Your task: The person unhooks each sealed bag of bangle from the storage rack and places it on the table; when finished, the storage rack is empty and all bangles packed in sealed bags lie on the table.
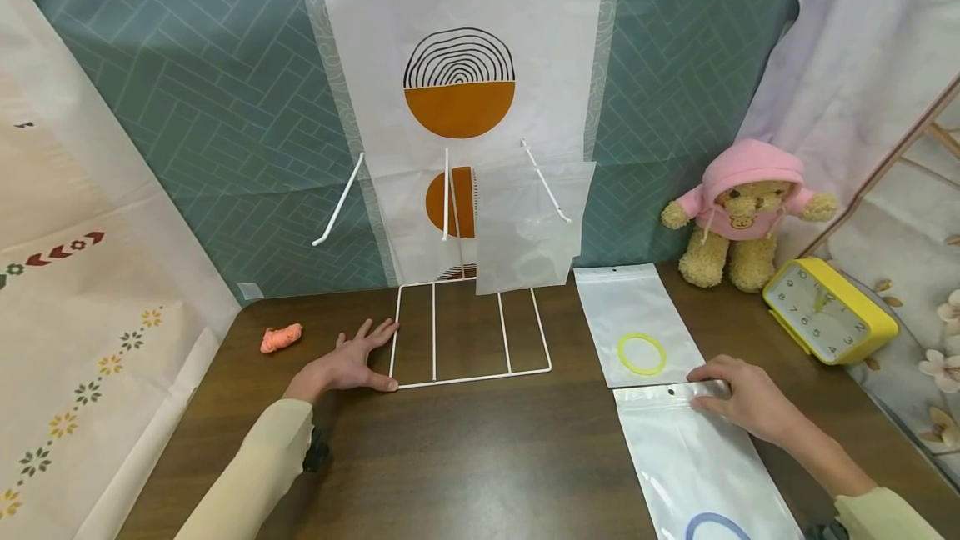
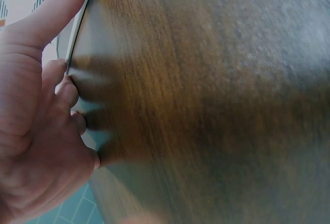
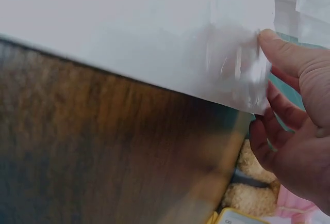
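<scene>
My left hand point(image 1: 356, 361) rests with spread fingers against the left side of a white wire rack point(image 1: 472, 379), its thumb at the front left corner. In the left wrist view the thumb and fingertips lie along the rack's wire point(image 2: 76, 30). My right hand point(image 1: 753, 398) pinches the upper right corner of a silvery zip bag point(image 1: 682, 452) marked with a blue ring. The right wrist view has thumb and fingers at that bag's point(image 3: 129, 43) edge. Just beyond it lies a similar bag point(image 1: 630, 302) with a yellow ring. Another pale bag point(image 1: 528, 232) hangs from the rack's right prong.
Orange yarn point(image 1: 281, 338) lies left of the rack on the brown table point(image 1: 480, 457). A teddy bear point(image 1: 742, 223) in a pink hoodie and a yellow clock point(image 1: 832, 311) stand at the back right. Patterned cloth point(image 1: 225, 107) hangs behind the table.
</scene>
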A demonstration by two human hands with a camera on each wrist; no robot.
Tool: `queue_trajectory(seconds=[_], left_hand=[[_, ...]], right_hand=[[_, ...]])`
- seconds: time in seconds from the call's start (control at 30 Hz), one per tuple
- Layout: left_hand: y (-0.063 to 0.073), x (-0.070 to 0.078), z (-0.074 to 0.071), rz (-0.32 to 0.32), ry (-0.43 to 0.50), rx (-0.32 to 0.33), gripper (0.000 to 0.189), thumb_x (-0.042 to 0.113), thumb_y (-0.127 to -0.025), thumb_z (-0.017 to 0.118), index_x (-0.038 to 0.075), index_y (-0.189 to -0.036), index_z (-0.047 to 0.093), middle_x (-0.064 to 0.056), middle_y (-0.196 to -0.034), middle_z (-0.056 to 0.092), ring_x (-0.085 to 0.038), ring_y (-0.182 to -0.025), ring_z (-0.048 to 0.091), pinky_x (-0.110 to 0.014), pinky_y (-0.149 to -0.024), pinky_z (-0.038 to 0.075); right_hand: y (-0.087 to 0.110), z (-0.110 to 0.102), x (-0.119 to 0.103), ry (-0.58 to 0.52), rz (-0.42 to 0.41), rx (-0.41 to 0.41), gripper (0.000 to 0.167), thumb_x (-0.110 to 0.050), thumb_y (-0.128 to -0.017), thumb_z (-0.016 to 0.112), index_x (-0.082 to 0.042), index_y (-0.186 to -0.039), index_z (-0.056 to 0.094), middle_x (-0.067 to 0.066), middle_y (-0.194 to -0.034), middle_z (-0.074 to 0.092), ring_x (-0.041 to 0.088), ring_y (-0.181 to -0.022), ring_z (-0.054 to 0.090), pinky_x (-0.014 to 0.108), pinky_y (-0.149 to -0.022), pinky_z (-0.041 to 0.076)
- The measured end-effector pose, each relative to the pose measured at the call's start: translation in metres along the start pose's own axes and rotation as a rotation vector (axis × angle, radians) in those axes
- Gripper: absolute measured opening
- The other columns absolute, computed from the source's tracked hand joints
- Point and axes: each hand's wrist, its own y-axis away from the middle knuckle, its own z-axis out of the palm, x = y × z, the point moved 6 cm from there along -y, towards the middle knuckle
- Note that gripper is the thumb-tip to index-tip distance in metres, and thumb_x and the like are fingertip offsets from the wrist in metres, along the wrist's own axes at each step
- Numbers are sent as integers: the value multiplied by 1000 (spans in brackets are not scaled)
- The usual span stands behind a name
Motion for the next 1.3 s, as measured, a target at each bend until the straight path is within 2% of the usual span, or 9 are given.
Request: queue_trajectory(seconds=[0.13, 0.2, 0.47, 0.7, 0.9, 1.03, 1.17, 1.3], left_hand=[[1, 0, 0, -2, 4, -1, 111, 47, -78, 83, 7, -160, 21, -20, -164, 13, -49, -147, -3, -74, -106, -5], [1, 0, 0, 0, 6, -1, 111, 46, -78, 83, 7, -160, 21, -21, -164, 13, -49, -147, -3, -75, -106, -5], [1, 2, -1, 5, 10, 4, 110, 46, -78, 83, 6, -159, 21, -21, -164, 13, -49, -147, -2, -75, -106, -5], [2, 2, -1, -2, 6, 2, 110, 46, -78, 83, 6, -160, 21, -21, -164, 13, -49, -147, -2, -74, -106, -5], [2, 1, -1, -5, -3, 2, 110, 46, -78, 83, 7, -160, 21, -20, -164, 13, -48, -148, -2, -74, -106, -4], [3, 1, -2, 1, -9, 8, 110, 47, -78, 83, 6, -159, 21, -20, -164, 13, -48, -148, -2, -75, -106, -4], [3, 2, -3, 12, -10, 17, 110, 47, -78, 83, 5, -159, 22, -20, -164, 14, -49, -147, -1, -75, -106, -3], [3, 2, -2, 17, -10, 18, 110, 47, -78, 83, 6, -159, 22, -21, -164, 14, -49, -147, 0, -76, -106, -3]], right_hand=[[-2, 1, 1, 28, 31, -31, 30, -11, -70, 90, -15, -96, 76, -5, -97, 63, 24, -90, 61, 41, -74, 49], [-2, 1, 1, 26, 26, -31, 30, -10, -70, 90, -15, -96, 76, -4, -97, 62, 25, -91, 60, 43, -75, 49], [-5, -6, -3, 14, -18, 45, 28, -7, -70, 90, -16, -92, 76, -6, -94, 63, 20, -84, 63, 35, -69, 51], [-17, -15, -10, -5, -98, 122, 27, -1, -71, 88, -12, -92, 74, -5, -91, 63, 14, -73, 56, 28, -60, 46], [-43, -24, -22, -66, -129, 143, 26, 4, -75, 83, -9, -95, 73, -1, -88, 66, 8, -71, 58, 23, -58, 47], [-67, -31, -32, -146, -103, 117, 22, 1, -82, 80, -6, -102, 73, 3, -92, 71, 8, -77, 65, 22, -62, 51], [-93, -36, -40, -272, -49, 63, 22, -3, -90, 74, -1, -112, 70, 11, -102, 71, 10, -86, 66, 22, -68, 53], [-118, -42, -52, -435, -49, 16, 27, -2, -95, 67, 6, -121, 64, 16, -109, 68, 8, -90, 66, 23, -72, 54]])
